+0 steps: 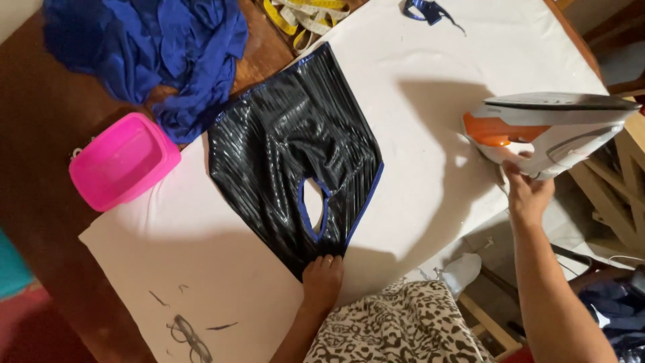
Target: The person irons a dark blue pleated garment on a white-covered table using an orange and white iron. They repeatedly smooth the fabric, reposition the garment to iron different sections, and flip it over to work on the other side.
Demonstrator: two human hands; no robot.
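From my remote seat, the glossy black garment piece (pixel 295 144) with blue trim lay spread flat on the white pressing cloth (pixel 430 81), a pink plastic tub (pixel 123 160) just left of it and a heap of blue fabric (pixel 154 47) beyond. The left hand (pixel 322 279) pressed fingers-down on the garment's near tip, gripping nothing. Well right of the garment, the right hand (pixel 527 195) grasped the white-and-orange iron (pixel 551 131), tilted on its side off the cloth; pressing, I judged, was unfinished.
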